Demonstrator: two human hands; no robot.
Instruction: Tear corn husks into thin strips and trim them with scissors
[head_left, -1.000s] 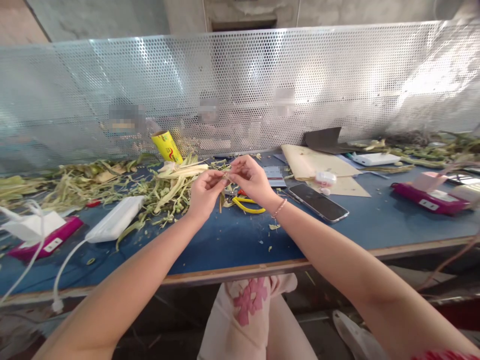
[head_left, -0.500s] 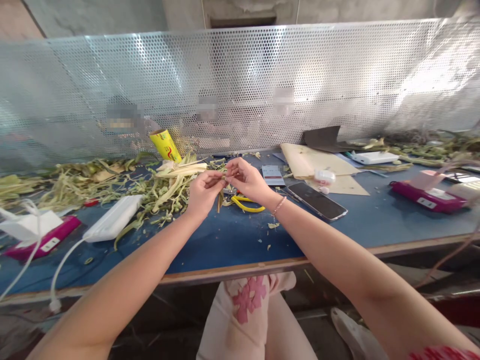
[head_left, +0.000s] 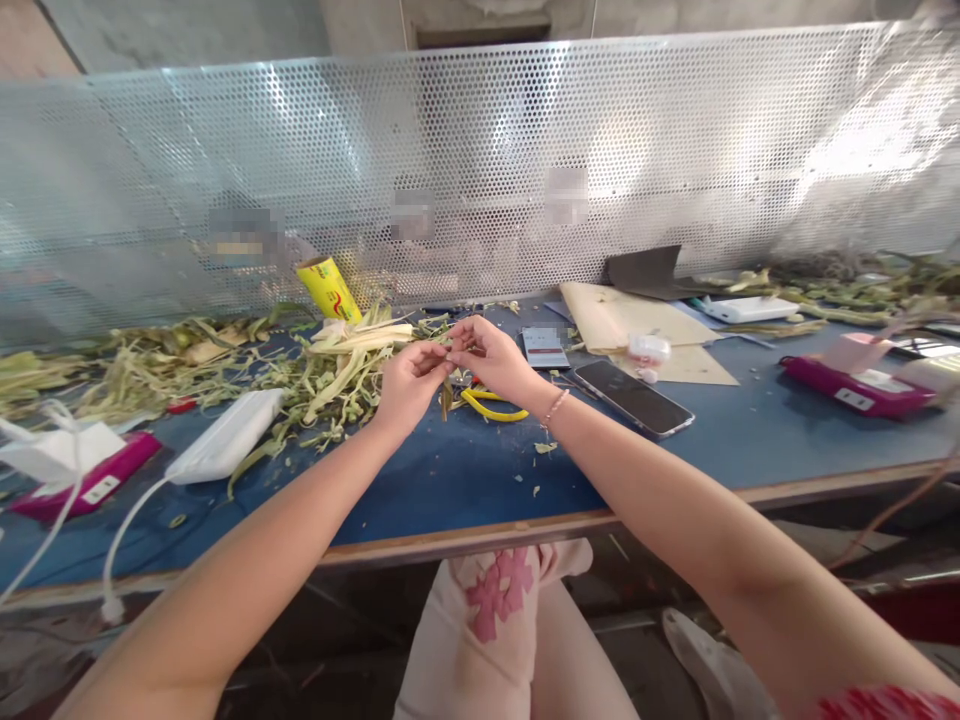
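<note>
My left hand point(head_left: 410, 382) and my right hand point(head_left: 493, 360) meet fingertip to fingertip above the blue table point(head_left: 442, 490). Both are pinched closed on something too small to make out. A thin brownish leaf piece point(head_left: 446, 398) shows just below the fingertips. Yellow-handled scissors or pliers point(head_left: 495, 408) lie under my right hand, their front part mostly hidden by it. Left of my left hand spreads a pile of pale green plant strips and leaves point(head_left: 330, 378).
A yellow tube point(head_left: 328, 289) leans behind the pile. Right of my hands are a card point(head_left: 545, 348), a phone point(head_left: 634, 398), a clear case point(head_left: 649, 350) and beige paper point(head_left: 607, 315). A white power bank point(head_left: 227, 437) lies left. Perforated metal point(head_left: 480, 150) stands behind.
The brownish leaf piece below my fingertips has shifted slightly to the right. Both hands stay together in nearly the same place, still pinched.
</note>
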